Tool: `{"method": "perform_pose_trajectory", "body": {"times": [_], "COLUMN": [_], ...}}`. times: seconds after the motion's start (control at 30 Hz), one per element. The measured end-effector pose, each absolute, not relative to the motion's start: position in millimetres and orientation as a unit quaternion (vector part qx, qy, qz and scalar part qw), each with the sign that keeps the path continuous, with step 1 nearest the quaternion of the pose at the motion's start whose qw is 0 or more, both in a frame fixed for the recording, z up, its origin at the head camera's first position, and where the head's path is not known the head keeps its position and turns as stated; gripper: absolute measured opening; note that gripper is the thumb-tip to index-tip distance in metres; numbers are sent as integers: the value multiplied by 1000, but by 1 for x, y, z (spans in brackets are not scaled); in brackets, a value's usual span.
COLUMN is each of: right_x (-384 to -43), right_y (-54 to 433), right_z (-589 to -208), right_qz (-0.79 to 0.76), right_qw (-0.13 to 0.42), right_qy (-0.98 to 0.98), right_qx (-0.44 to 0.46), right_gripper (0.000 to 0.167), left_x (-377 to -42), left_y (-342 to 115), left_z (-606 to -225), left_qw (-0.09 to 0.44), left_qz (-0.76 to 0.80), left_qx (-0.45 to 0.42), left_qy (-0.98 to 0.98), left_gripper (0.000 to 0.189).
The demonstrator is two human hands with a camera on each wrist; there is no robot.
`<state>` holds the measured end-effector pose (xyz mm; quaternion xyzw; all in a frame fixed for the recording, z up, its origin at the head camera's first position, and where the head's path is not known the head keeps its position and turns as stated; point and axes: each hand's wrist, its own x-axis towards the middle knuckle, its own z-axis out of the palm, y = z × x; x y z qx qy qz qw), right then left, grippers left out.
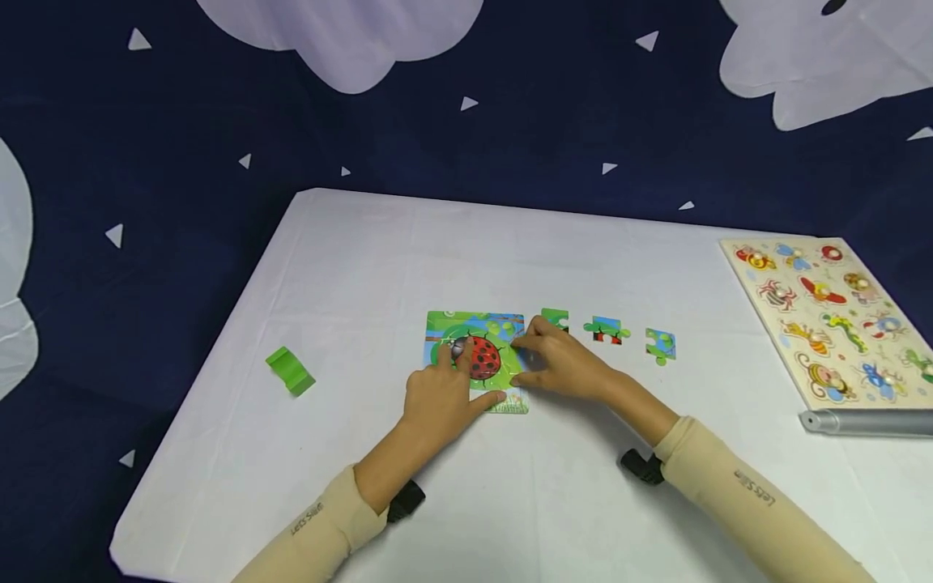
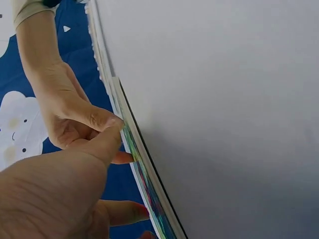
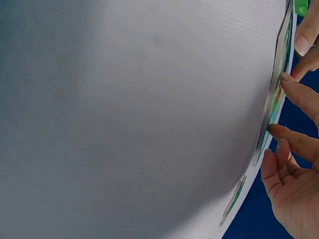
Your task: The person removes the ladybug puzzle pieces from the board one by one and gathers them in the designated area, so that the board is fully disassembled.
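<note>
At the middle of the white table [image 1: 364,267], the ladybird puzzle [image 1: 487,359] lies flat, both hands on it. Left hand [image 1: 440,401]: index and middle fingers extended over the picture, thumb held wide, touching near the lower edge. Right hand [image 1: 568,364]: thumb and forefinger apart, tips touching the right edge; other fingers curled. Three loose pieces [image 1: 607,329] lie right of the puzzle. Green piece [image 1: 290,371]: well apart, left. Insect board [image 1: 845,356]: far right; grey tube [image 1: 867,422] just beside it.
</note>
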<state>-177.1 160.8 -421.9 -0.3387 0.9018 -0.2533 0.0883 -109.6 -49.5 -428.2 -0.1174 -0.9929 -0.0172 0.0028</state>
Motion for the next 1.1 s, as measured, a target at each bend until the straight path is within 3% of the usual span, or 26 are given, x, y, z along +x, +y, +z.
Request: {"method": "perform_pose_trajectory", "body": {"times": [0.47, 0.77, 1.1], "right_x": [-181, -168, -165], "right_y": [156, 151, 147], "right_z": [-418, -418, -423], "right_qz": [-272, -253, -242], "right_qw": [112, 57, 30], "right_qy": [905, 924, 933], "right_qx": [-309, -280, -265], "right_gripper": [49, 48, 37], "left_x": [-111, -111, -113], "left_y": [-49, -50, -50], "left_z": [-429, -429, -431], "left_qw": [11, 3, -18], "left_qz": [-15, -23, -33], "left_qx": [-113, -112, -116], "left_qy": [-993, -993, -992], "left_gripper": [91, 92, 94]}}
